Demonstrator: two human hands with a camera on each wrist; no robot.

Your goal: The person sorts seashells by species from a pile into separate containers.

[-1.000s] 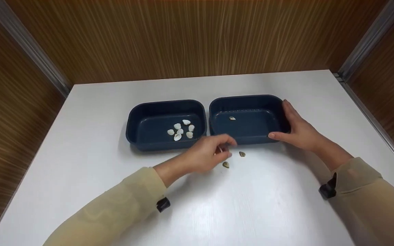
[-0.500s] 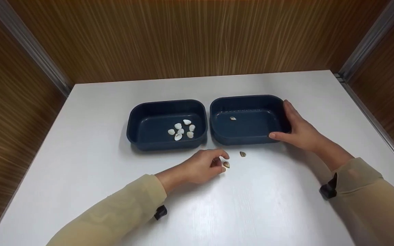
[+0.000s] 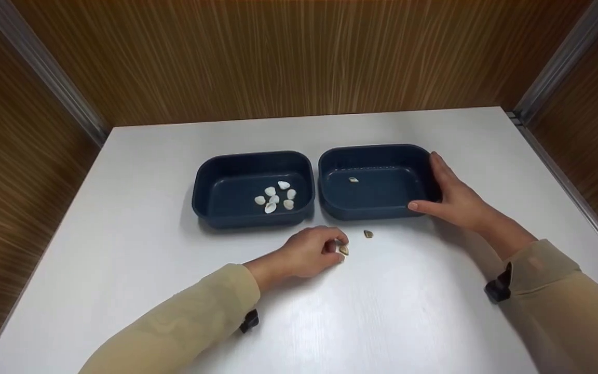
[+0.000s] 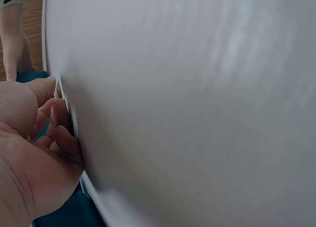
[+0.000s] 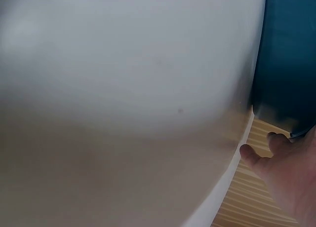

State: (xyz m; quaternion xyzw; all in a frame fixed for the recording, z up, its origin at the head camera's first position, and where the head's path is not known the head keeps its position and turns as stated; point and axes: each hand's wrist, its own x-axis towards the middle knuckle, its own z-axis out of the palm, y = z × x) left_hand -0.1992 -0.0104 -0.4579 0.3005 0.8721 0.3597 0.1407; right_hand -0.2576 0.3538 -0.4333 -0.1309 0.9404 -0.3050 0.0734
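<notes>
My left hand (image 3: 309,252) is low over the white table, thumb and index finger curled round a small brown seashell (image 3: 344,250). In the left wrist view a sliver of the shell (image 4: 58,90) shows between the thumb and a fingertip. Just beyond lies another brown shell (image 3: 368,234). My right hand (image 3: 460,200) grips the right end of a dark blue box (image 3: 377,213), thumb over the front rim and fingers along the far right corner. One striped shell (image 3: 353,179) lies inside that box. The right wrist view catches the thumb and fingers below the box wall (image 5: 289,59).
A second dark blue box (image 3: 247,221) stands to the left of the first, a narrow gap between them. Several white shells (image 3: 271,207) lie in its right half. Wood-patterned panels (image 3: 299,62) enclose the white table (image 3: 382,322) at the back and sides.
My left hand has come down from the gap between the boxes to the nearer brown shell, and its fingertips have closed in around it. The right hand stays at its box.
</notes>
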